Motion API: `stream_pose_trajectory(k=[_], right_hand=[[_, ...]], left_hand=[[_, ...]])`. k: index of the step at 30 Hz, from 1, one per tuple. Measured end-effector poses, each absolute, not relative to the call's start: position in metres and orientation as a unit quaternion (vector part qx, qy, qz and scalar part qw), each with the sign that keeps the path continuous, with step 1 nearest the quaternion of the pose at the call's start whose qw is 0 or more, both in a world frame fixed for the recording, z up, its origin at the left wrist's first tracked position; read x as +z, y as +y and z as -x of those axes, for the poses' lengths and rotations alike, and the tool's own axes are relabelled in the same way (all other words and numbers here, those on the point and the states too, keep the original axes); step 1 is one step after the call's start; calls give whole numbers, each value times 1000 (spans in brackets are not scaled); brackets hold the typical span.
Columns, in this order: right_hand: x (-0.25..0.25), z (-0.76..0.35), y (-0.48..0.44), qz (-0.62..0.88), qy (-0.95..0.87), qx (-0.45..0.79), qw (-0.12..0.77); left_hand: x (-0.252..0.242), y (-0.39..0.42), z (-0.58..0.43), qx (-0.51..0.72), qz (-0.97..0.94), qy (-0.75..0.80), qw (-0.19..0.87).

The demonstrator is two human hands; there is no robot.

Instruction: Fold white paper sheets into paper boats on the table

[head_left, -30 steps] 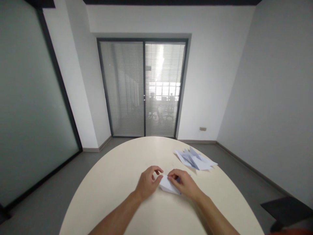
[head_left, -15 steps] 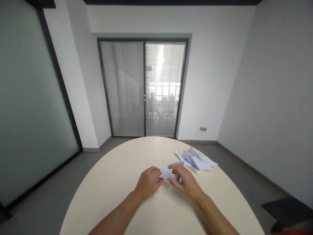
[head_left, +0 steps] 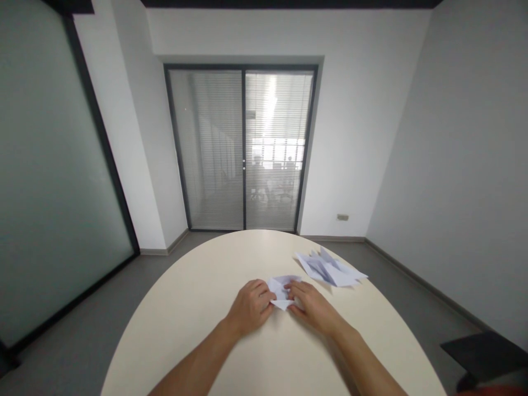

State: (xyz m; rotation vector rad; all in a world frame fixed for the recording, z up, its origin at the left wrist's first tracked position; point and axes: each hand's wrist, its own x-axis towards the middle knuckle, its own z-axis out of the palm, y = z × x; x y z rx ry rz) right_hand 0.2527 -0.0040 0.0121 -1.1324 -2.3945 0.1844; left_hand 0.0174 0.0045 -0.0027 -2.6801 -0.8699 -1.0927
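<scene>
A partly folded sheet of white paper [head_left: 282, 292] lies between my two hands near the middle of the table. Its near edge shows a small pointed flap, and a raised fold runs along its far side. My left hand [head_left: 252, 302] grips the left edge, fingers curled and thumb underneath at the front. From the right, my right hand [head_left: 309, 302] closes on the other edge, its fingertips on top of the paper and the thumb low at the near side. Parts of the sheet are hidden under my fingers.
A loose pile of folded white papers [head_left: 330, 268] sits at the right far side of the round cream table [head_left: 198, 308]. Beyond the table is a glass door [head_left: 243, 148] with blinds. A dark chair part [head_left: 487, 355] stands at lower right.
My right hand has lowered onto the paper, its fingers closing on the right edge. The sheet has turned, and a pointed flap now shows toward me. The left hand has barely moved.
</scene>
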Motion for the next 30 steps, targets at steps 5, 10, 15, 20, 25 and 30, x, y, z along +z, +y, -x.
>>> stream_pose_trajectory(k=[5, 10, 15, 20, 25, 30], right_hand=[[11, -255, -2, 429, -862, 106, 249], [0, -262, 10, 476, -827, 87, 287], [-4, -259, 14, 558, -770, 43, 306], [-1, -259, 12, 575, -759, 14, 305], [-1, -264, 13, 554, -773, -12, 309], [0, -267, 12, 537, -783, -33, 311]], left_hand=[[-6, 5, -16, -329, 898, -289, 39], [-6, 5, -18, -274, 930, -240, 49], [-5, 4, -20, -256, 943, -203, 64], [-4, 0, -20, -277, 939, -194, 61], [-3, 0, -17, -313, 921, -230, 37], [-2, 0, -16, -359, 895, -264, 10]])
